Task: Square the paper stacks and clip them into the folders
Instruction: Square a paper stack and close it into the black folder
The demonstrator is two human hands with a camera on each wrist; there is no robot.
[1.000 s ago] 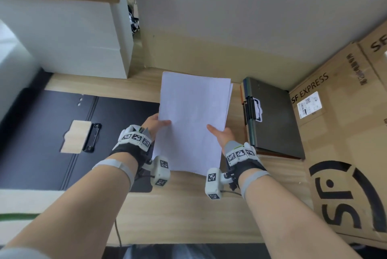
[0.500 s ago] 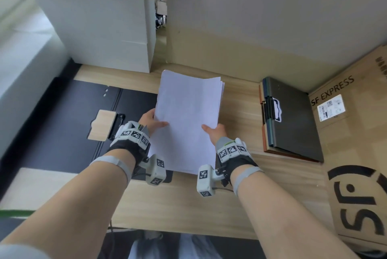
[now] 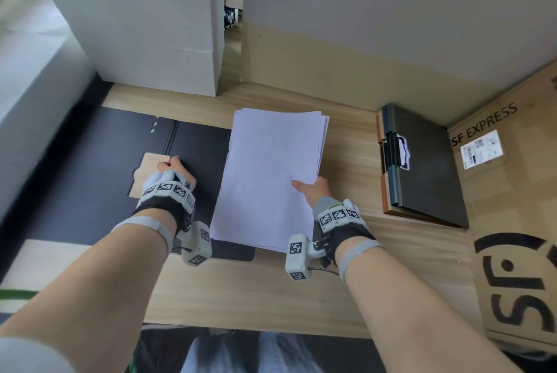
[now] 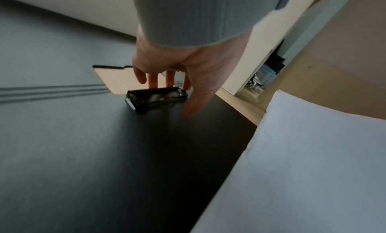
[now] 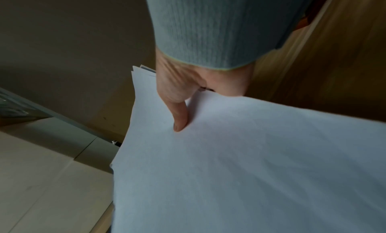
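A white paper stack (image 3: 271, 173) hangs tilted over the wooden table, its far edges slightly fanned. My right hand (image 3: 304, 187) pinches its right edge, thumb (image 5: 179, 124) on top and the other fingers hidden beneath. An open black folder (image 3: 90, 176) lies flat at the left, and the stack's left side overlaps its right half. My left hand (image 3: 170, 163) is at the folder's clip (image 4: 156, 98). Its fingertips (image 4: 153, 84) touch the tan lever plate (image 4: 117, 81) behind the black clip. The thumb is stretched out in front and holds nothing. The paper stack (image 4: 313, 154) shows at the right of that view.
A pile of closed folders with a clip (image 3: 428, 167) lies at the table's right. A big SF Express cardboard box (image 3: 512, 222) stands against it. White boxes (image 3: 144, 35) rise at the back left, a wall behind. Bare table (image 3: 256, 291) lies near the front edge.
My left hand let go of the paper stack and moved left onto the folder's clip. My right hand alone now holds the stack, which has shifted slightly left and nearer.
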